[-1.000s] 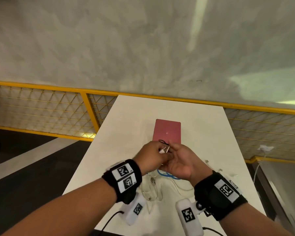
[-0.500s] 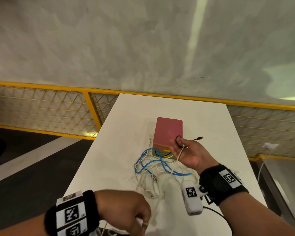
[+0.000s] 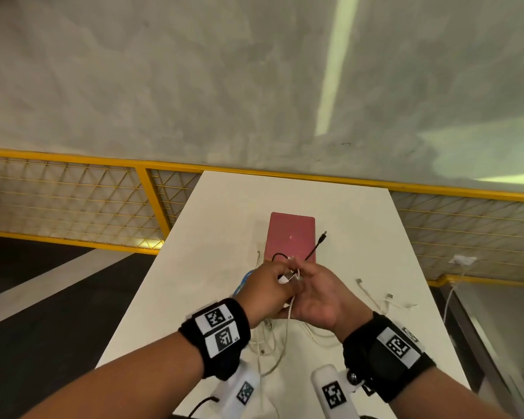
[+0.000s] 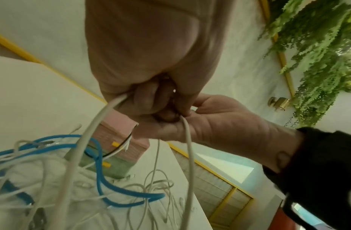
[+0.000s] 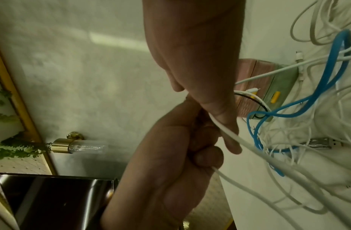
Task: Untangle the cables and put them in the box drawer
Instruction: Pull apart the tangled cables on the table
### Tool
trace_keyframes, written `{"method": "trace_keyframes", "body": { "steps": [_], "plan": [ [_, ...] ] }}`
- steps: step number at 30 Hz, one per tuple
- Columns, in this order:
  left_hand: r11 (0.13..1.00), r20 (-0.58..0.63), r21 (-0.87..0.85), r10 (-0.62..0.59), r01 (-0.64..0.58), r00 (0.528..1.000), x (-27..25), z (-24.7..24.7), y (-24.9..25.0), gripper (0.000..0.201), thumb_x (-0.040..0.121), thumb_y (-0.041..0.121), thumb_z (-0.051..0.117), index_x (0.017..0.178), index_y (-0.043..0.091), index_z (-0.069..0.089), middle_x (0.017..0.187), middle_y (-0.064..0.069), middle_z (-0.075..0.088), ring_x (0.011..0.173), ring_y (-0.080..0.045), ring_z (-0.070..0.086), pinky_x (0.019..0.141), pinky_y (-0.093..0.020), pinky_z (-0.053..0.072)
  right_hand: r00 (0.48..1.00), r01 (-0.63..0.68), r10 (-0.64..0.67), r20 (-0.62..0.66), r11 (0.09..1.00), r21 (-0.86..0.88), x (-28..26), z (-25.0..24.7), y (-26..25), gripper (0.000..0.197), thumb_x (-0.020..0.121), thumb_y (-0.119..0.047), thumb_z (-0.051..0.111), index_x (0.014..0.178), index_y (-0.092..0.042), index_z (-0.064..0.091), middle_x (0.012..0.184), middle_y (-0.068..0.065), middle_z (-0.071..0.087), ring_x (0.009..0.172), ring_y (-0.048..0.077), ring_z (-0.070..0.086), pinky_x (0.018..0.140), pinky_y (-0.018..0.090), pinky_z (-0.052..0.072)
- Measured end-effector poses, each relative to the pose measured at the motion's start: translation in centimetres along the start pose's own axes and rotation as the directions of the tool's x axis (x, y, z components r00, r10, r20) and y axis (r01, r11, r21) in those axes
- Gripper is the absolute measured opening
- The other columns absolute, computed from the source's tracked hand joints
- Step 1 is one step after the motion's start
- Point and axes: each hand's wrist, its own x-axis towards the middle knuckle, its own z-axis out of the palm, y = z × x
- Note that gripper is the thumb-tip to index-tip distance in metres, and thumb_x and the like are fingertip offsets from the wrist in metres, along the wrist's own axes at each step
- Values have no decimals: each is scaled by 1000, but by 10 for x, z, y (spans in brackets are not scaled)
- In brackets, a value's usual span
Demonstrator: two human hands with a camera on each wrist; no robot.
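Here, both hands meet above the desk [image 3: 224,213], just in front of the pink box drawer [image 3: 291,234]. The left hand [image 3: 265,290] has its fingers curled into a fist round a white cable [image 4: 88,132], which leaves the grip at the heel of the hand and drops toward the pile. The right hand [image 3: 318,294] lies against it, palm toward the left, fingers folded round the same white cable and a thin black cable [image 3: 313,247]; the black one sticks out of the grip over the box, its small plug in the air beside the box's right edge. A metal USB plug shows between the two hands.

Below the hands the rest of the cables lie tangled on the desk: a thick blue cable [image 4: 103,183] looped through several white ones, close to the box front. Loose white cable ends [image 3: 389,297] lie on the desk to the right, apart from the hands.

The desk is white and long. A yellow mesh railing [image 3: 73,201] runs behind it under a grey wall [image 3: 194,86]. Green hanging plants [image 4: 318,62] show in the left wrist view.

The box has a pink ribbed top part and a green lower part with yellow tabs [image 5: 274,97].
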Motion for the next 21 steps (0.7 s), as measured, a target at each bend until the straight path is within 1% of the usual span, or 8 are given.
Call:
{"method": "trace_keyframes", "body": {
  "steps": [4, 6, 9, 11, 12, 15, 18, 21],
  "plan": [
    [999, 69, 40, 5, -8, 998, -3, -6, -5, 8, 77, 20, 65, 70, 19, 62, 79, 1, 68, 68, -13, 66, 69, -37, 55, 999, -46, 44, -14, 989, -141, -2, -3, -2, 30, 77, -32, 71, 104, -21, 66, 96, 6, 63, 88, 30, 58, 77, 48, 46],
    [988, 243, 143, 18, -54, 970, -14, -13, -2, 9, 77, 14, 68, 72, 8, 64, 73, -1, 63, 64, -9, 57, 64, -28, 47, 995, -82, 76, -71, 992, -96, -1, -3, -7, 14, 79, -22, 66, 89, -12, 69, 92, 9, 69, 88, 29, 63, 80, 45, 47],
    [953, 600, 271, -54, -139, 798, -46, -25, 4, 8, 81, 13, 72, 83, 5, 72, 80, -13, 73, 69, -6, 61, 67, -21, 48, 981, -22, 16, -195, 999, -33, 6, -19, -21, 29, 96, -15, 45, 81, -6, 68, 84, 9, 75, 94, 23, 67, 83, 47, 48],
    [924, 718, 336, -128, -180, 684, -64, -33, 1, 13, 83, 17, 73, 91, 8, 73, 83, -10, 73, 72, -2, 60, 71, -19, 47, 974, 14, -18, -224, 1000, -20, 7, -29, -25, 20, 97, -10, 45, 87, -8, 61, 85, 7, 71, 87, 21, 69, 77, 45, 52],
    [911, 726, 368, -156, -187, 670, -70, -36, -2, 14, 83, 21, 73, 94, 11, 72, 82, -1, 70, 73, 1, 58, 71, -17, 46, 972, 23, -29, -232, 999, -29, 6, -33, -24, 17, 97, -10, 47, 87, -9, 59, 86, 7, 68, 79, 20, 71, 72, 42, 53],
    [915, 629, 381, -152, -133, 762, -71, -48, -11, 15, 83, 27, 75, 98, 26, 72, 82, 12, 62, 72, 5, 53, 71, -16, 43, 979, -37, -6, -203, 978, -208, 4, -40, -7, 24, 98, -20, 52, 76, -15, 59, 78, 5, 64, 68, 20, 71, 60, 32, 53],
    [940, 542, 337, -147, -54, 827, -64, -60, -10, 27, 84, 17, 71, 107, 31, 70, 74, 24, 62, 68, 7, 52, 70, -14, 42, 989, -116, 59, -138, 881, -458, -6, -44, 18, 22, 95, -21, 55, 74, -20, 53, 74, 6, 60, 56, 16, 61, 53, 23, 40],
    [953, 546, 301, -149, -27, 824, -59, -71, 0, 40, 83, 8, 65, 119, 27, 68, 78, 24, 62, 74, 6, 55, 73, -14, 44, 976, -209, 68, -205, 530, -822, -14, -55, 33, 16, 89, -32, 62, 98, -21, 57, 86, 5, 58, 60, 14, 57, 51, 23, 42]
  ]
}}
